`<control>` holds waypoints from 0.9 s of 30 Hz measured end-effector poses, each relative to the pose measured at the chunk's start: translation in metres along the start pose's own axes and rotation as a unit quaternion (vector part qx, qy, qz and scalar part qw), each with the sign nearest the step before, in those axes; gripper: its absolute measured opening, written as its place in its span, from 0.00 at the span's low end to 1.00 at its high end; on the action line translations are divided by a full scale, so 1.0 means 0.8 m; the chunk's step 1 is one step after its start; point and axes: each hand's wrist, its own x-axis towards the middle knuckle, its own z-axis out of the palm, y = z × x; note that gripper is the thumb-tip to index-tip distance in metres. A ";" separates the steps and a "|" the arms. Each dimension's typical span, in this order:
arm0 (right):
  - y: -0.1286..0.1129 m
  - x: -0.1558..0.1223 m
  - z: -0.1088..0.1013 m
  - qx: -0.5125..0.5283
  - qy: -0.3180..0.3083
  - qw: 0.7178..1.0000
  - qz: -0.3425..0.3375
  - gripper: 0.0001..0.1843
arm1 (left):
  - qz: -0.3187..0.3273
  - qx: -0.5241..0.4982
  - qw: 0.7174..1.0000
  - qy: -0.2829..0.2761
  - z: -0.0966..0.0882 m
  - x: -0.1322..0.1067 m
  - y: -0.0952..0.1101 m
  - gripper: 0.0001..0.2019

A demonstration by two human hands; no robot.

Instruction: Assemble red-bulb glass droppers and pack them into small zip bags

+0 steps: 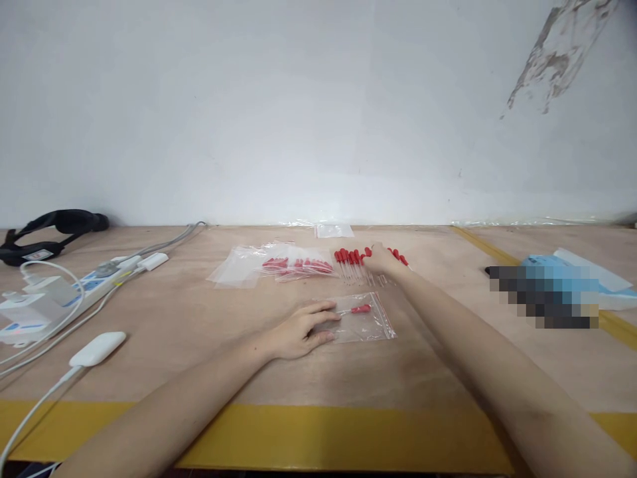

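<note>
My left hand lies flat with fingers spread, its fingertips touching the left side of a clear zip bag. Inside that bag is a single dropper with a red bulb and a thin, clear stem. Farther back, my right hand reaches into a row of loose droppers, their red bulbs pointing away from me. Its fingers are bent together by a red bulb and seem to pinch that dropper; the fingertips are partly hidden. More droppers show just right of this hand.
Left of the loose row lie stacked clear bags and bagged red-bulbed droppers. A power strip, cables and a white charger puck occupy the left. A black strap is behind them. Blue-white packaging lies at right.
</note>
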 end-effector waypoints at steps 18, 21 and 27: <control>0.049 -0.128 0.005 0.478 0.011 0.873 0.096 0.20 | -0.014 0.058 0.998 -0.029 -0.001 0.001 0.001 0.21; 0.060 -0.131 -0.002 0.455 -0.034 0.886 0.088 0.17 | -0.020 0.063 0.997 -0.032 -0.002 0.001 0.002 0.22; 0.077 -0.131 -0.019 0.249 -0.138 0.958 -0.022 0.15 | -0.025 0.066 0.997 -0.034 -0.002 0.000 0.003 0.23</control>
